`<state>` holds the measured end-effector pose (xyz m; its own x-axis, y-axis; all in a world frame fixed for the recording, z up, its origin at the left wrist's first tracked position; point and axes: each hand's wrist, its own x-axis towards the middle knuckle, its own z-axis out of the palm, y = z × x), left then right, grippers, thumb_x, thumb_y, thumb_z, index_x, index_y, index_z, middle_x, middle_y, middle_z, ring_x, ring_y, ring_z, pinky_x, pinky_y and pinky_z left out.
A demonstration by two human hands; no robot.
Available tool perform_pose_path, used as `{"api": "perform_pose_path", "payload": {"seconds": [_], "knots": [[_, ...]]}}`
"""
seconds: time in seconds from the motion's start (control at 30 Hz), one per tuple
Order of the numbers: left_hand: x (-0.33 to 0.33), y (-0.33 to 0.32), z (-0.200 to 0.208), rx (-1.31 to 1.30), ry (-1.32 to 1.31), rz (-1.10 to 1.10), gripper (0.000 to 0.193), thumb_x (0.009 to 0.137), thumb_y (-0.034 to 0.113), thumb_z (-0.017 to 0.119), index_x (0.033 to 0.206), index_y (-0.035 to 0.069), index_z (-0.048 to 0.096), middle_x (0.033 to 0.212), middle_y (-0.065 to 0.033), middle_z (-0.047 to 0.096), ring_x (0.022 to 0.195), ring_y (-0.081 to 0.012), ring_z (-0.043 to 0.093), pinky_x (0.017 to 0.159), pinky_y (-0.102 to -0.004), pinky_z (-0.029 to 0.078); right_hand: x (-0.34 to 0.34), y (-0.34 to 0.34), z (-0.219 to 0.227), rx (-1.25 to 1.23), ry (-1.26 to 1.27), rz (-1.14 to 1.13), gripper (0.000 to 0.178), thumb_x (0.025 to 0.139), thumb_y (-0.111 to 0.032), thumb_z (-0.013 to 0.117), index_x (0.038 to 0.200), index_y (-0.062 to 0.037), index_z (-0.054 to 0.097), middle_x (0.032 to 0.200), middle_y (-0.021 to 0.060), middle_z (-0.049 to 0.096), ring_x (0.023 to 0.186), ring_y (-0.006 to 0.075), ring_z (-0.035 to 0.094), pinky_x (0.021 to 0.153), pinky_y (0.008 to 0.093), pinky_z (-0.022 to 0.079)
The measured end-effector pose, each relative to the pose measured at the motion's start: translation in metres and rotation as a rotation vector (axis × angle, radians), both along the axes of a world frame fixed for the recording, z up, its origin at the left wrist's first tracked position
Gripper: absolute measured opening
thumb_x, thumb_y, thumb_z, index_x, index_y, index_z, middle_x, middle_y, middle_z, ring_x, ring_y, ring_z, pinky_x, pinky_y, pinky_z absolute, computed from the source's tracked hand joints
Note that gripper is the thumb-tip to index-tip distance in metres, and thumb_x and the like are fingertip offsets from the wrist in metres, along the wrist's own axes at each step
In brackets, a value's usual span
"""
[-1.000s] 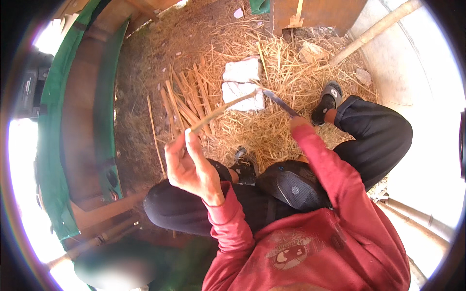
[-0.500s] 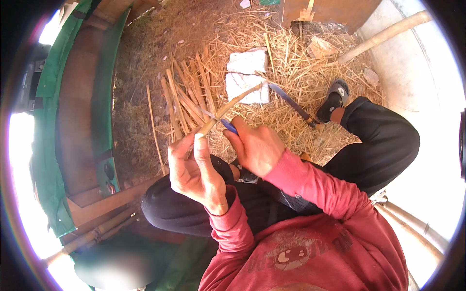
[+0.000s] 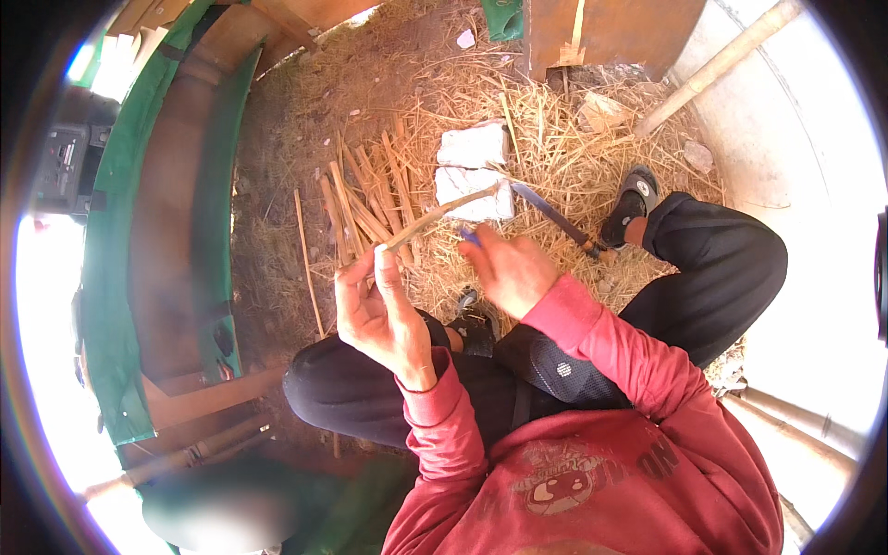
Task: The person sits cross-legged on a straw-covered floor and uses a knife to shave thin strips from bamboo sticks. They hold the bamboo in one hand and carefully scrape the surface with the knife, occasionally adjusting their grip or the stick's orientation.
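Between the thumb and fingers of my left hand (image 3: 384,310) is one end of a thin wooden stick (image 3: 433,218). It slants up to the right, its far end over a white block (image 3: 474,191) on the ground. My right hand (image 3: 515,270) is closed around a small knife with a blue handle (image 3: 470,236), just right of the stick and apart from it. The blade is hard to make out here. Beyond my right hand, a long machete (image 3: 552,213) with a dark handle lies on the straw, its tip near the white block.
Split wooden sticks (image 3: 375,190) lie in a pile left of the blocks. Straw (image 3: 546,129) covers much of the ground. A bamboo pole (image 3: 721,69) leans at the upper right, beside a pale wall (image 3: 754,139). Green sheeting (image 3: 116,277) lines the left side.
My right hand has drawn the blue-handled knife off the stick, toward the right. My left hand keeps its hold on the stick. The whole view has shifted slightly.
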<state>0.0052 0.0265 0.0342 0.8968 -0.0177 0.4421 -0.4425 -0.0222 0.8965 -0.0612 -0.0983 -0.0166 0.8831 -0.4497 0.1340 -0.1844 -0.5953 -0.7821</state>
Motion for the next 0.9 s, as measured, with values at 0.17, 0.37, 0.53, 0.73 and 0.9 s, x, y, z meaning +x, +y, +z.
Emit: {"api": "perform_pose_path", "payload": {"seconds": [0.17, 0.37, 0.53, 0.73, 0.9], "knots": [[-0.005, -0.006, 0.004, -0.009, 0.011, 0.001, 0.011, 0.092, 0.001, 0.067, 0.097, -0.007, 0.062, 0.092, -0.0121, 0.067, 0.082, -0.0125, 0.065, 0.076, -0.0233, 0.051, 0.01, 0.037, 0.031, 0.177, -0.236, 0.079, 0.024, 0.098, -0.029, 0.055, 0.103, -0.0056, 0.054, 0.059, 0.0229, 0.059, 0.055, 0.0442, 0.061, 0.047, 0.0532, 0.046], [-0.005, -0.006, -0.004, 0.022, -0.047, 0.068, 0.01, 0.091, -0.001, 0.068, 0.094, -0.007, 0.06, 0.09, -0.0126, 0.067, 0.085, -0.0145, 0.066, 0.076, -0.025, 0.054, 0.005, 0.013, -0.042, -0.067, 0.149, -0.06, 0.028, 0.099, -0.032, 0.054, 0.101, -0.0041, 0.053, 0.056, 0.0226, 0.058, 0.054, 0.0447, 0.061, 0.048, 0.0539, 0.048], [-0.012, -0.007, -0.004, -0.047, -0.004, 0.062, 0.014, 0.093, 0.009, 0.069, 0.093, -0.004, 0.063, 0.09, -0.0135, 0.069, 0.084, -0.0172, 0.067, 0.076, -0.0286, 0.055, 0.003, 0.01, 0.003, 0.007, -0.026, -0.008, 0.025, 0.097, -0.028, 0.058, 0.098, -0.0041, 0.052, 0.054, 0.0221, 0.056, 0.053, 0.0437, 0.061, 0.046, 0.0516, 0.047], [-0.009, -0.009, -0.006, 0.0, -0.013, 0.073, 0.013, 0.093, 0.007, 0.068, 0.091, -0.004, 0.063, 0.089, -0.0132, 0.069, 0.083, -0.017, 0.067, 0.074, -0.0283, 0.055, 0.018, 0.008, -0.042, -0.126, 0.277, -0.101, 0.034, 0.1, -0.038, 0.052, 0.104, -0.0045, 0.055, 0.056, 0.0214, 0.059, 0.055, 0.0442, 0.062, 0.048, 0.0528, 0.049], [-0.007, -0.01, -0.01, -0.028, -0.025, 0.092, 0.012, 0.093, 0.006, 0.067, 0.09, -0.004, 0.062, 0.09, -0.0138, 0.068, 0.083, -0.018, 0.068, 0.073, -0.0279, 0.056, 0.002, 0.007, -0.051, -0.147, 0.279, -0.134, 0.036, 0.1, -0.04, 0.049, 0.103, -0.0053, 0.054, 0.059, 0.0223, 0.061, 0.056, 0.0441, 0.063, 0.049, 0.0547, 0.049]]}}
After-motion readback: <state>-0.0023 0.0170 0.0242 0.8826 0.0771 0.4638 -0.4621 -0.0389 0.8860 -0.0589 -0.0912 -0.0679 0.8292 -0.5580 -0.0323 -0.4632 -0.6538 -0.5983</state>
